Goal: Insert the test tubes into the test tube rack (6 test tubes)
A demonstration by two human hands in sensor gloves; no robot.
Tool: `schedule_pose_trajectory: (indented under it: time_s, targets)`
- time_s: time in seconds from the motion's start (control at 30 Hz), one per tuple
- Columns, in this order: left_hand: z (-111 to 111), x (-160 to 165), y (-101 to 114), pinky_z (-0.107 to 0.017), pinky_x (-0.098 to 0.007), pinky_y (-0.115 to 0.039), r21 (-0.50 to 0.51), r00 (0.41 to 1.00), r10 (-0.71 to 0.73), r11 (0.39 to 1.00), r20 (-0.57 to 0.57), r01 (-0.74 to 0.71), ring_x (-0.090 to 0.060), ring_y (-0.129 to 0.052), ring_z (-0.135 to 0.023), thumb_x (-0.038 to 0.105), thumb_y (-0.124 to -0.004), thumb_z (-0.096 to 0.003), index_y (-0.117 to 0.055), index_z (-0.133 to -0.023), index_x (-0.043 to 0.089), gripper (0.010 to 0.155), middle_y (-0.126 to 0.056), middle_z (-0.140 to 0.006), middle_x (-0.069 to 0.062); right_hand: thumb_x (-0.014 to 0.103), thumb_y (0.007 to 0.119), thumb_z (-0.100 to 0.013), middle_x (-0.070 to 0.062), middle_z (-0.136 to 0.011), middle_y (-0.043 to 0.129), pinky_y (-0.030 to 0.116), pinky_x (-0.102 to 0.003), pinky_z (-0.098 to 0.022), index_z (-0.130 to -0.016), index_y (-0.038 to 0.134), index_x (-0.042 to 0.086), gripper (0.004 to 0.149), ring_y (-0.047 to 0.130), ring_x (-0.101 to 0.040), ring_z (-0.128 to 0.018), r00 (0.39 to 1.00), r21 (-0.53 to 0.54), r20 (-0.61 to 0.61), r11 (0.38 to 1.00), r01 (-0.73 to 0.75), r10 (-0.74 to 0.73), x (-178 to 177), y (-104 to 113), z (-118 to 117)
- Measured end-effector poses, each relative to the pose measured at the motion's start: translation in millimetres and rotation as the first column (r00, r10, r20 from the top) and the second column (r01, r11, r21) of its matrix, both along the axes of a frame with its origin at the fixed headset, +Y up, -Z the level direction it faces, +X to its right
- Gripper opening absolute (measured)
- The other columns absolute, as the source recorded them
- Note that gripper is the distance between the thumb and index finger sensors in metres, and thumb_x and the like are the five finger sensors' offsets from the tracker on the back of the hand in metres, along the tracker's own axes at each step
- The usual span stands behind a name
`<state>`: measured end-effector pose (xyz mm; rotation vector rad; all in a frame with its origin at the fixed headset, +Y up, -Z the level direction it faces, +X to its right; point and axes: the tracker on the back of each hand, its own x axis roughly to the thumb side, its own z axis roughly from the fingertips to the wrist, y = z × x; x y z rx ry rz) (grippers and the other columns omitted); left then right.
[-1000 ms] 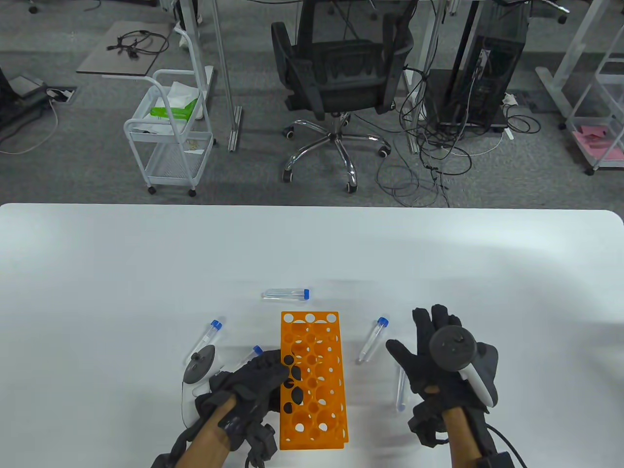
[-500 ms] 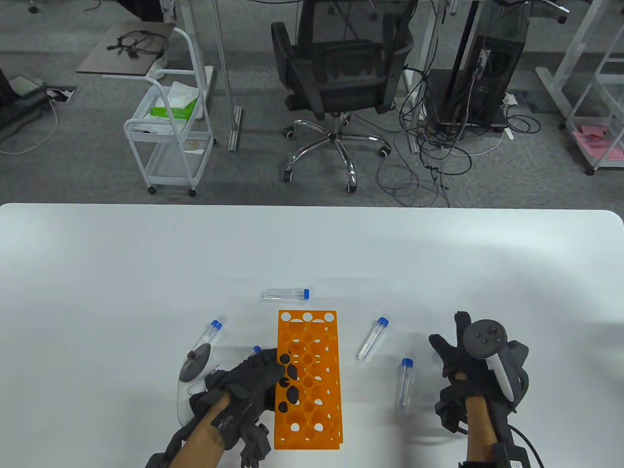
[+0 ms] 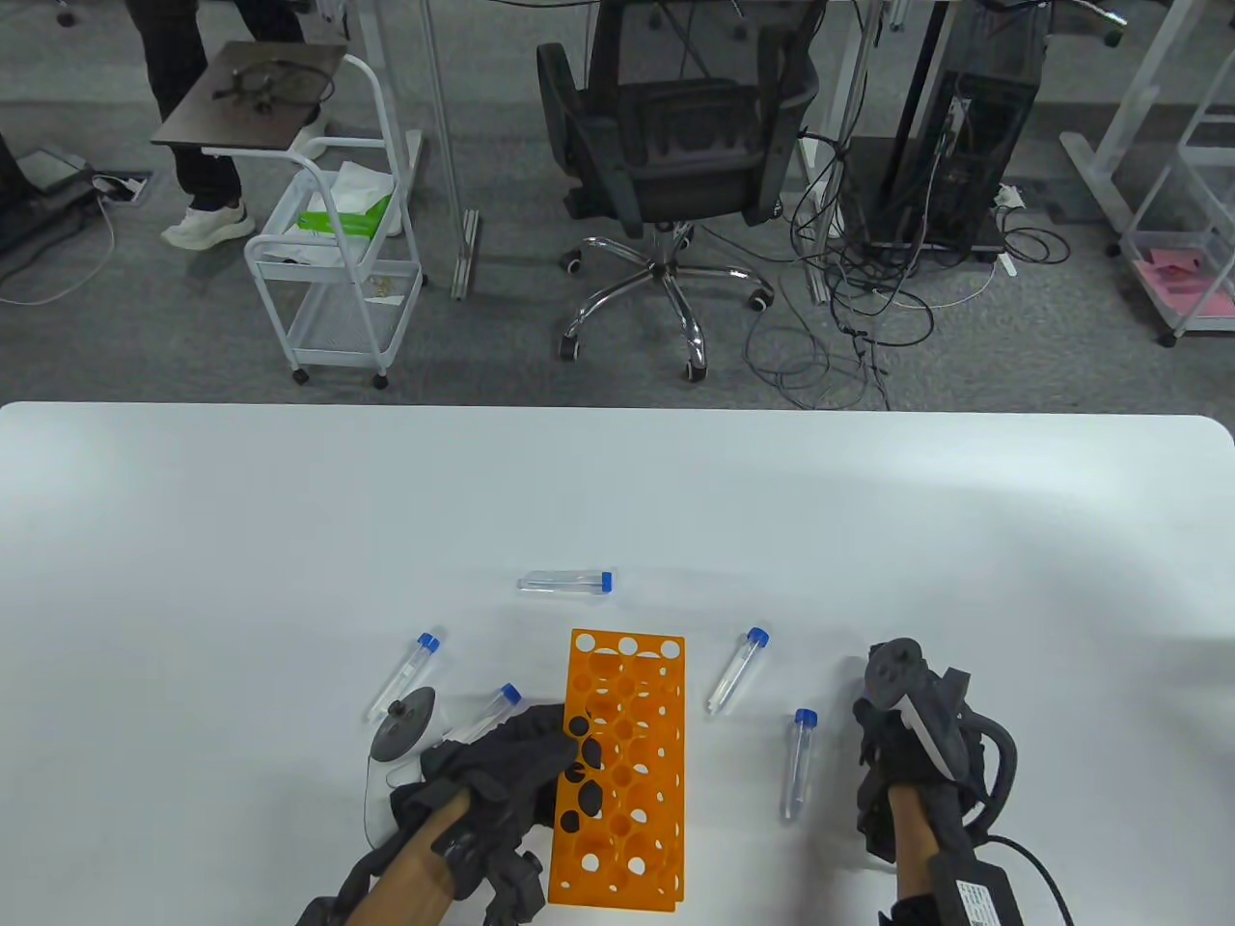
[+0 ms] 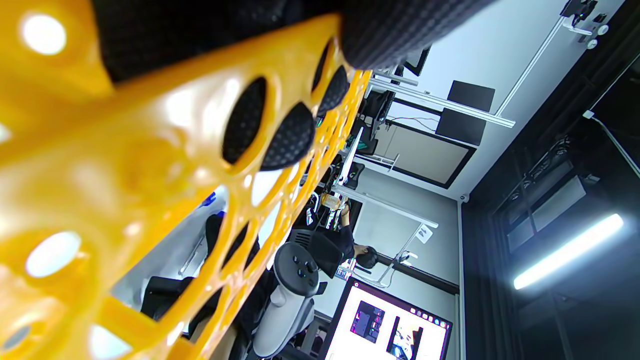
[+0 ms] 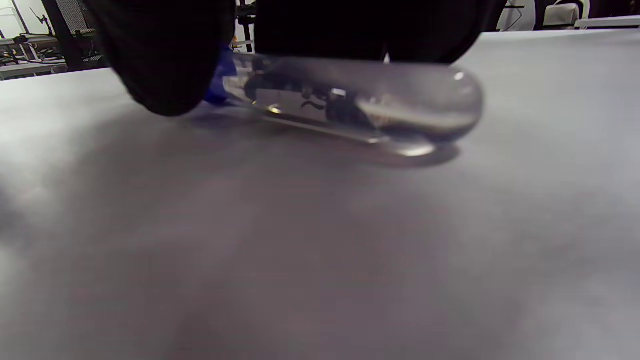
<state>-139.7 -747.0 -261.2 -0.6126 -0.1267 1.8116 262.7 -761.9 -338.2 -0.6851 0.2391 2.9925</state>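
Observation:
The orange test tube rack (image 3: pixel 627 762) stands on the white table (image 3: pixel 617 482) near the front edge, slightly skewed. My left hand (image 3: pixel 569 762) grips its left side, with fingertips (image 4: pixel 280 135) poking through the holes. Several clear blue-capped test tubes lie flat around it: one behind the rack (image 3: pixel 566 582), two to its left (image 3: pixel 402 675) (image 3: pixel 494 707), two to its right (image 3: pixel 736 668) (image 3: pixel 797 762). My right hand (image 3: pixel 878 719) is curled down on the table at the right. In the right wrist view its fingers (image 5: pixel 165 75) close over another tube (image 5: pixel 360 107) that lies on the table.
Beyond the far table edge stand a black office chair (image 3: pixel 675 145), a white wire cart (image 3: pixel 338 280) and loose floor cables (image 3: pixel 849 318). A person's legs (image 3: pixel 193 116) show at the top left. A monitor (image 4: pixel 390 325) shows in the left wrist view.
My right hand moved right, away from the rack, and curled down from spread fingers onto a tube. The left hand shifted and turned the rack slightly. A person walked in at the top left.

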Motion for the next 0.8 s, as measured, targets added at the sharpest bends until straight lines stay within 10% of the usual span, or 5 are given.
schedule_pose_trajectory:
  time_s: [0.4, 0.8]
  targets:
    - [2.2, 6.4, -2.9, -0.027, -0.033, -0.091, -0.003, 0.999, -0.010, 1.000, 0.035, 0.010, -0.021, -0.104, -0.049, 0.029, -0.072, -0.0471, -0.059, -0.091, 0.008, 0.051, -0.084, -0.078, -0.016, 0.039, 0.088, -0.043, 0.001, -0.090, 0.086, 0.079, -0.049, -0.056, -0.093, 0.073, 0.034, 0.053, 0.092, -0.022, -0.072, 0.999, 0.086, 0.001, 0.996, 0.033, -0.033, 3.0, 5.4, 0.2]
    - [2.9, 7.4, -3.0, -0.028, -0.033, -0.090, 0.006, 0.999, -0.007, 1.000, 0.051, 0.006, -0.020, -0.104, -0.050, 0.028, -0.072, -0.0472, -0.058, -0.091, 0.007, 0.051, -0.083, -0.079, -0.016, 0.040, 0.088, -0.042, 0.001, -0.091, 0.083, 0.078, -0.050, -0.057, -0.096, 0.067, 0.032, 0.058, 0.091, -0.024, -0.072, 0.970, 0.295, -0.128, 0.926, 0.235, -0.206, -16.1, 72.3, 23.0]
